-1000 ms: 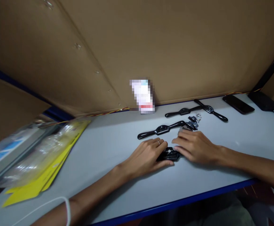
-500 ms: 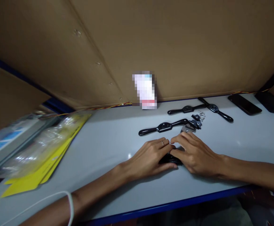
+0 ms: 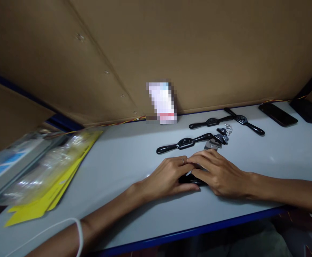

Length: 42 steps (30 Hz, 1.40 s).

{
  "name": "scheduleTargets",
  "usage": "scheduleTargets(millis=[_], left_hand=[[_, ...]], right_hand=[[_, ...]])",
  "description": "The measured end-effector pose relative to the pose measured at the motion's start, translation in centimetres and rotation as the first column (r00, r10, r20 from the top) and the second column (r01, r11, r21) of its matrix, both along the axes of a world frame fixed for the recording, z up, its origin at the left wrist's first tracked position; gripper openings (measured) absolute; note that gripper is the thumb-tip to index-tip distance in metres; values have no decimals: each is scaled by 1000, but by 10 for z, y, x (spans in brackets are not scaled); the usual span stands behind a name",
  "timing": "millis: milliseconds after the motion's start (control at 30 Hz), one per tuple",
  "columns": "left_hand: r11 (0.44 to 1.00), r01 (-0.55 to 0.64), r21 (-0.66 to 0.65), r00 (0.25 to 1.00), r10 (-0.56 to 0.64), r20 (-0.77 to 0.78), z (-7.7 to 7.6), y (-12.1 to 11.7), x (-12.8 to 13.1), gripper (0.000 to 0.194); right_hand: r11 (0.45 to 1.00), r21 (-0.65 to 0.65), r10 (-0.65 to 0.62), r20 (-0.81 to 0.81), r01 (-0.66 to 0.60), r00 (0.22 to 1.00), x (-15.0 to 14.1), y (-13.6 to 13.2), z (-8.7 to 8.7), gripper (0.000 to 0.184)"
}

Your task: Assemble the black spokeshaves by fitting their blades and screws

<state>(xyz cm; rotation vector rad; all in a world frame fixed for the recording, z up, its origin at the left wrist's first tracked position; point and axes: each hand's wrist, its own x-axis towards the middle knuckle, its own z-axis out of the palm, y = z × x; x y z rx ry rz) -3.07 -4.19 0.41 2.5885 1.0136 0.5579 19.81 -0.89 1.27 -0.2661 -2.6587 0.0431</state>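
Near the front of the bench, my left hand (image 3: 169, 178) is closed around a black spokeshave body (image 3: 192, 179) lying low over the surface. My right hand (image 3: 220, 175) meets it from the other side, its fingers bent over the middle of the same spokeshave and touching my left fingers. Most of that tool is hidden under both hands. Just beyond the right fingertips are flat grey metal blades (image 3: 211, 144) and black lever caps (image 3: 221, 137), with several small screws (image 3: 228, 128). Another black spokeshave body (image 3: 186, 143) lies behind my left hand.
Two more spokeshave bodies lie at the back, one (image 3: 212, 122) touching the other (image 3: 243, 120). A phone (image 3: 278, 115) and a black object (image 3: 309, 111) are at back right. Yellow cards (image 3: 35, 210) and clear plastic packaging (image 3: 43, 171) cover the left. A blurred-out upright item (image 3: 162, 103) leans on the cardboard wall.
The fingers of my right hand have shifted slightly left over the spokeshave, towards my left hand. Both hands keep hold of it, and the view has moved a little.
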Motion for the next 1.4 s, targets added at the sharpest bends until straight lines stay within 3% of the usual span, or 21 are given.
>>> scheduleTargets(millis=[200, 433, 767, 1033, 1400], left_hand=[[1000, 5, 5, 1000, -5, -13, -1, 1, -1, 41], [997, 46, 61, 997, -42, -66, 4, 0, -1, 40], [994, 33, 107, 994, -21, -111, 10, -1, 3, 52], [997, 25, 79, 993, -16, -116, 9, -1, 1, 49], [994, 34, 109, 994, -23, -103, 8, -1, 2, 53]], right_hand=[[1000, 24, 14, -25, -14, 1000, 0, 1, 0, 23], [998, -53, 43, -46, -46, 998, 1, 4, -1, 23], [983, 144, -89, -152, 111, 984, 4, 3, 1, 28], [983, 117, -124, -123, 139, 985, 6, -1, 2, 27], [994, 88, -57, -141, 70, 988, 5, 2, 1, 26]])
